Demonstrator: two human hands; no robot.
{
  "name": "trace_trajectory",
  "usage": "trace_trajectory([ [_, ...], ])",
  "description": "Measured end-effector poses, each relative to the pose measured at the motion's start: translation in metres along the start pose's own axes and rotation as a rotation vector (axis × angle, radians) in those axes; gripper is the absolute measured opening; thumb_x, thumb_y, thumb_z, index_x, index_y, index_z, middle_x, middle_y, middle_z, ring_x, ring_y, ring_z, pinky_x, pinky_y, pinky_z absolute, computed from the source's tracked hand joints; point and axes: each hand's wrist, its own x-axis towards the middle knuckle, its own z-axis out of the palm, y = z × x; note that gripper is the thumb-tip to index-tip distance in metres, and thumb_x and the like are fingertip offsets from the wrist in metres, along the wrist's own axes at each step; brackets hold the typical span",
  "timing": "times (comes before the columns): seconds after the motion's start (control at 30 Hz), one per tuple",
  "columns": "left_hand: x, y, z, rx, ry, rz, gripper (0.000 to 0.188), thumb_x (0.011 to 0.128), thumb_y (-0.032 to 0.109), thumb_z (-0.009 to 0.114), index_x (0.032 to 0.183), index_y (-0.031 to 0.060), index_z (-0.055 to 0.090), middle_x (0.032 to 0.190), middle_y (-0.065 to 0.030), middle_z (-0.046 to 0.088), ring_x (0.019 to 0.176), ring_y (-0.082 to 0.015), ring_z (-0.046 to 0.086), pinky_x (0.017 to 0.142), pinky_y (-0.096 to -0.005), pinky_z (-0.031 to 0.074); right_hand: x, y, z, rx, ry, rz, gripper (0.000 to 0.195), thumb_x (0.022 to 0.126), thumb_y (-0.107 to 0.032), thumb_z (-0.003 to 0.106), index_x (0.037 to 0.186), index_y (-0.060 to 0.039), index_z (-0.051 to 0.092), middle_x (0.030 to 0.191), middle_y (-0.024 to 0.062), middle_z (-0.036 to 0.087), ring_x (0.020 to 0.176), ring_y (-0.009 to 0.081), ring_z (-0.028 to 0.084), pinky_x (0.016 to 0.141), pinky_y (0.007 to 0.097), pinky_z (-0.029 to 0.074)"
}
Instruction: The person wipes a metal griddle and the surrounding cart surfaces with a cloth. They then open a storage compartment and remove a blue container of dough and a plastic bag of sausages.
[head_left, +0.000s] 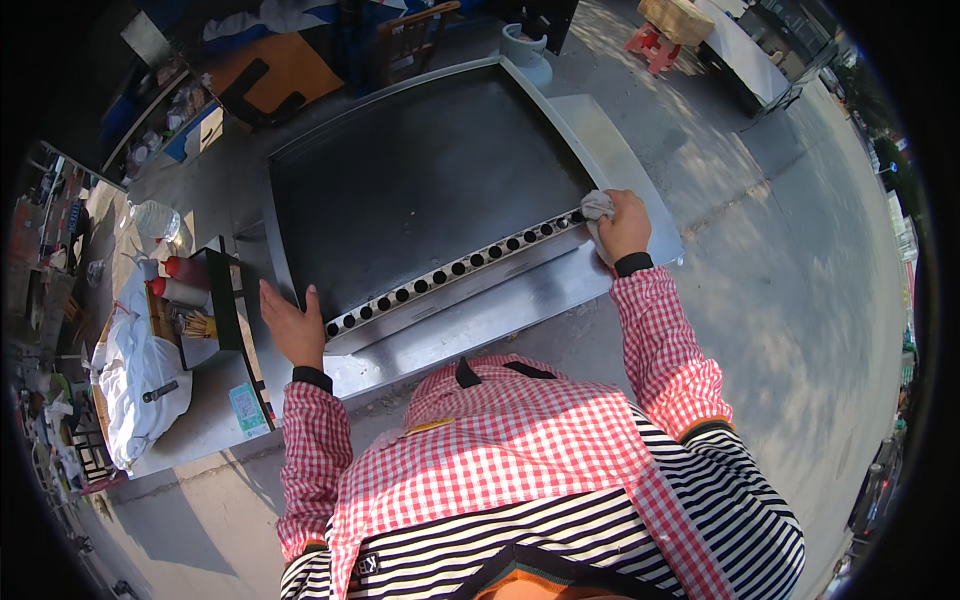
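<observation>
Before me is a wide flat-top griddle with a dark plate and a raised metal rim. Along its near edge runs a metal strip with a row of round black holes. My right hand grips a crumpled whitish cloth at the strip's right end, by the near right corner. At the near left corner is my left hand, fingers spread and holding nothing. Whether its palm touches the rim I cannot tell. A shiny metal ledge lies below the strip.
To the left, a side table bears a white plastic bag, red-capped squeeze bottles, wooden sticks and a card with a printed code. A gas cylinder stands behind the griddle. Red stools carry a box at far right.
</observation>
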Motion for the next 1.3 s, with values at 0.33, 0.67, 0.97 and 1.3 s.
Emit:
trace_trajectory([
  [0.33, -0.003, 0.019, -0.018, 0.015, 0.027, -0.050, 0.095, 0.091, 0.037, 0.077, 0.159, -0.0107, 0.030, 0.156, -0.0329, 0.043, 0.147, -0.0471, 0.041, 0.121, -0.0502, 0.038, 0.010, -0.004, 0.014, 0.111, -0.178, -0.245, 0.046, 0.082, -0.001, 0.064, 0.127, -0.0010, 0.067, 0.125, 0.0210, 0.067, 0.119, 0.0441, 0.062, 0.102, 0.0492, 0.050],
  [0.67, -0.005, 0.017, -0.017, 0.000, 0.032, -0.080, 0.094, 0.092, 0.037, 0.076, 0.159, -0.0095, 0.030, 0.156, -0.0327, 0.043, 0.147, -0.0478, 0.040, 0.122, -0.0508, 0.037, 0.042, 0.021, 0.034, -0.119, -0.219, -0.157, 0.035, 0.089, -0.008, 0.067, 0.123, -0.0024, 0.070, 0.119, 0.0205, 0.070, 0.112, 0.0425, 0.065, 0.098, 0.0497, 0.052],
  [0.97, -0.004, 0.021, -0.017, -0.035, 0.089, -0.050, 0.077, 0.100, 0.034, 0.066, 0.155, -0.0111, 0.036, 0.151, -0.0338, 0.046, 0.142, -0.0487, 0.045, 0.120, -0.0508, 0.040, 0.031, 0.020, 0.034, -0.102, -0.191, -0.104, 0.043, 0.088, -0.004, 0.065, 0.130, -0.0014, 0.068, 0.125, 0.0208, 0.069, 0.117, 0.0425, 0.063, 0.101, 0.0494, 0.050],
  [1.3, -0.003, 0.019, -0.015, -0.025, 0.115, -0.032, 0.069, 0.103, 0.030, 0.061, 0.153, -0.0114, 0.039, 0.149, -0.0331, 0.049, 0.141, -0.0476, 0.047, 0.118, -0.0509, 0.041, 0.029, 0.035, 0.046, -0.126, -0.139, -0.122, 0.048, 0.086, -0.002, 0.063, 0.133, -0.0022, 0.066, 0.127, 0.0205, 0.067, 0.118, 0.0429, 0.062, 0.102, 0.0497, 0.050],
])
